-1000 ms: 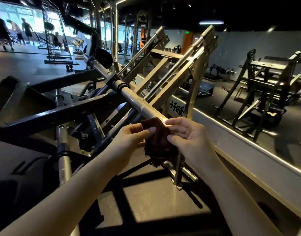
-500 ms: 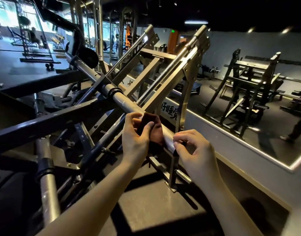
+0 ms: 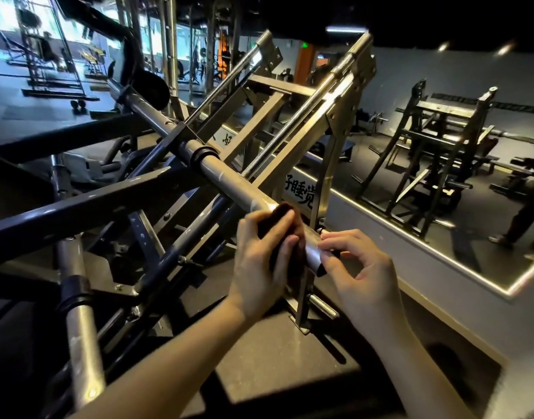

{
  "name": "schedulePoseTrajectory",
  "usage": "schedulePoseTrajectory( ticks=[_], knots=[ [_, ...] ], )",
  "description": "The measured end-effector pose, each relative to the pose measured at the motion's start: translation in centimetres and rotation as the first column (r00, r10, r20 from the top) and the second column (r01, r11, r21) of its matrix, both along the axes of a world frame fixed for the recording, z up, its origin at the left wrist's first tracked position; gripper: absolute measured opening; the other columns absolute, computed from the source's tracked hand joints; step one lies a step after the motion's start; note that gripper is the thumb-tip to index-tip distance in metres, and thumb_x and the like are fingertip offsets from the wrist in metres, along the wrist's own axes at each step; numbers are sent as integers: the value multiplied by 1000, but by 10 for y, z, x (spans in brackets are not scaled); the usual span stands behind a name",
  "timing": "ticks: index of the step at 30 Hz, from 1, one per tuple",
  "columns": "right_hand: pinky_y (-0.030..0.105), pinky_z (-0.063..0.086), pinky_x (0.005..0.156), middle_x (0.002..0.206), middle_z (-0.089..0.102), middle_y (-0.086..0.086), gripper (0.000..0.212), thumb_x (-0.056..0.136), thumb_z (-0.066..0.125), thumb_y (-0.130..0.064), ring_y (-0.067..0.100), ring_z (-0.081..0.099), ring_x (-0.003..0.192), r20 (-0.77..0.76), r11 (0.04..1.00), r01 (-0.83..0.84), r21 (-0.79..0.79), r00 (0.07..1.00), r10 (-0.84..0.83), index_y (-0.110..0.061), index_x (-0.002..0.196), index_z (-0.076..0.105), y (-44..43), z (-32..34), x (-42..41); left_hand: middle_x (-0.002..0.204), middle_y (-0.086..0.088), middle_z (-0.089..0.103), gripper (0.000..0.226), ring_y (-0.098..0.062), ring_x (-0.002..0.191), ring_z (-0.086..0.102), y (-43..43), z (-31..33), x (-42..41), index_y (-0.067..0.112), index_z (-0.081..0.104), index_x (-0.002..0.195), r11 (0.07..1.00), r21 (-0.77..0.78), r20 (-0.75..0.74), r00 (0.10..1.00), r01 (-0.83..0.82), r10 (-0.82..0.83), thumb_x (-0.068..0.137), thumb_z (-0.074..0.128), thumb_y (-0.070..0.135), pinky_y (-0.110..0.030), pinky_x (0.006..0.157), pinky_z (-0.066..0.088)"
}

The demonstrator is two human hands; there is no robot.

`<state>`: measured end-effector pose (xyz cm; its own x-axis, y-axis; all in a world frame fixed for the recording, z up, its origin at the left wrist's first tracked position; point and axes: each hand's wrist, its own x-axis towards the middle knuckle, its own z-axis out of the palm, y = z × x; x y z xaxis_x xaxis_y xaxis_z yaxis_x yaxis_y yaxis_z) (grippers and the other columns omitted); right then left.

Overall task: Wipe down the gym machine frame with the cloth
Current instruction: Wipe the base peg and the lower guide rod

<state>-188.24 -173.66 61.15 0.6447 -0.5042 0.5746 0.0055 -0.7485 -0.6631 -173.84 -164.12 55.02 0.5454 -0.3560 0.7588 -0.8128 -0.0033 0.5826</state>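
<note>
- Your left hand point(image 3: 259, 267): grip clamped on the dark brown cloth point(image 3: 287, 210), wrapping it against the silver round steel bar point(image 3: 229, 182) of the machine frame.
- Your right hand point(image 3: 365, 273): curled fingertips pinch the bar's free end, just beside the cloth.

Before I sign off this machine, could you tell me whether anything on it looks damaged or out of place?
Only pale scuff marks on the steel bar, just beyond where the left hand holds the cloth; they look like wear. Nothing appears bent, loose or askew.
</note>
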Motion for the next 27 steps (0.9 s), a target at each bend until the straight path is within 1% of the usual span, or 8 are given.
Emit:
schedulePoseTrajectory(
  ticks=[3,6,12,16,18,21,24,27],
  knots=[
    [24,53,87,104,67,-17,15,91,69,-13,0,60,107,-6,1000,12,12,1000,-12,-23,101,75,2,1,0,136,5,38,39,-9,125,42,1,9,64,37,52,140,999,-8,-184,982,-50,47,101,53,33,-40,108,48],
    [22,52,78,101,67,-16,16,90,70,-17,1,61,99,-9,996,18,87,1000,-17,-24,105,73,3,3,1,132,15,35,40,-13,127,39,5,17,76,35,55,141,998,37,-164,984,-59,65,101,52,33,-47,105,50],
    [16,48,74,88,72,-11,15,92,69,-9,4,66,90,68,963,6,270,997,-25,-22,95,75,4,11,5,144,-4,42,44,-21,132,38,2,-4,-1,27,51,148,994,99,230,970,55,-76,104,52,34,-40,107,40],
    [15,46,73,89,70,-16,16,92,68,-9,-1,63,94,43,971,29,236,998,-40,-22,95,75,7,9,4,142,-4,39,50,-17,130,36,4,-16,59,32,44,152,994,17,-4,994,-112,112,103,53,28,-47,106,44],
    [10,47,74,91,69,-14,17,91,68,-5,-1,61,95,46,981,44,188,997,-54,-21,94,74,10,6,7,141,-6,40,52,-17,131,39,4,-19,68,26,45,151,992,-24,-90,989,-120,118,101,56,18,-47,107,47],
    [5,45,76,92,69,-8,19,90,67,-3,2,62,94,52,986,62,153,996,-71,-20,91,73,11,5,11,140,-10,44,54,-20,130,46,7,-24,35,21,48,150,998,-35,-24,999,-47,46,98,61,11,-42,105,51],
    [7,47,75,91,69,-6,18,91,66,-2,2,62,91,65,985,72,159,994,-83,-19,90,73,12,6,14,139,-12,46,56,-19,128,48,11,-33,-4,25,43,151,998,-8,82,995,58,-57,99,60,19,-30,104,49],
    [8,48,74,91,69,-5,18,91,66,-1,1,62,90,65,982,72,172,994,-85,-17,90,73,11,8,15,139,-11,46,55,-22,127,49,12,-32,22,23,45,151,998,10,116,991,64,-65,98,59,20,-36,104,51]
  ],
)
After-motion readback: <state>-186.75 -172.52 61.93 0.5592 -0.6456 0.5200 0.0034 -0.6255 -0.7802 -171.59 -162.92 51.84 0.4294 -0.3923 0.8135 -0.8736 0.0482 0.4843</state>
